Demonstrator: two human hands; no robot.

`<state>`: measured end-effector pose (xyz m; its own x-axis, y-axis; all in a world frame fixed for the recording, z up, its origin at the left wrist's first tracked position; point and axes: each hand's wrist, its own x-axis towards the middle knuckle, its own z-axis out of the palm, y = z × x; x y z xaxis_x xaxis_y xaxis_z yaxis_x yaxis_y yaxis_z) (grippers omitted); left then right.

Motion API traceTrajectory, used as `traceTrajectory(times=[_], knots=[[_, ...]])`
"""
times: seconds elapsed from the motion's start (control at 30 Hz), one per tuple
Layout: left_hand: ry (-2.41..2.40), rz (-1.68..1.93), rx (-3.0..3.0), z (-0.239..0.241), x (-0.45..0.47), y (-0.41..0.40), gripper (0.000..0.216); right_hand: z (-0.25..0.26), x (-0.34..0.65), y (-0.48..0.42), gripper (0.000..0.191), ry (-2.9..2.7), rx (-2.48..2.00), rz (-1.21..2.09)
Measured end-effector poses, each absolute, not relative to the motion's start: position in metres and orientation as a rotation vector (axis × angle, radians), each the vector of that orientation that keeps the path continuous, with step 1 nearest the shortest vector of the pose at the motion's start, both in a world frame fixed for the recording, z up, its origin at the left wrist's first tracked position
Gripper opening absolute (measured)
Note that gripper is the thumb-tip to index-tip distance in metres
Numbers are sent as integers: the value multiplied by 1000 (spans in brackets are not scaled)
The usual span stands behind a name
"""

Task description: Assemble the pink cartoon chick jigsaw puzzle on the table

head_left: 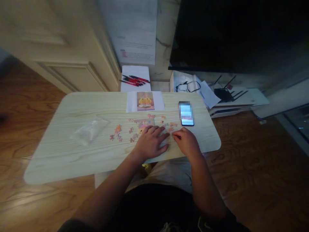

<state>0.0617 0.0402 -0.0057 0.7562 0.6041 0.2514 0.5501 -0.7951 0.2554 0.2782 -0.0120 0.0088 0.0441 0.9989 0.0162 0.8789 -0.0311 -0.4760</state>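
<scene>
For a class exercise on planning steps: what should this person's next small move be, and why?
Probably ease the left hand off the partly joined puzzle: its fingers cover the near part, which makes checking against the printed picture harder. Whether the right hand holds a piece is unclear.

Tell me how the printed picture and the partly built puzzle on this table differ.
The printed picture shows in full, while the partly built puzzle is partly hidden by the left hand. The picture is on a white sheet at the table's far edge; the puzzle lies nearer the person, among loose pieces. Both show yellow and pinkish colours.
</scene>
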Motion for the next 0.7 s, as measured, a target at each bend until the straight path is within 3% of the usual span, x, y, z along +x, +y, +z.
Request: traceTrajectory(times=[0.43,0.7], knots=[[910,517,2758,3,52,39,47,11,291,-9,10,-1777,-2011,505],[958,562,2714,-2,41,45,41,16,323,-19,18,-1696,-2088,462]])
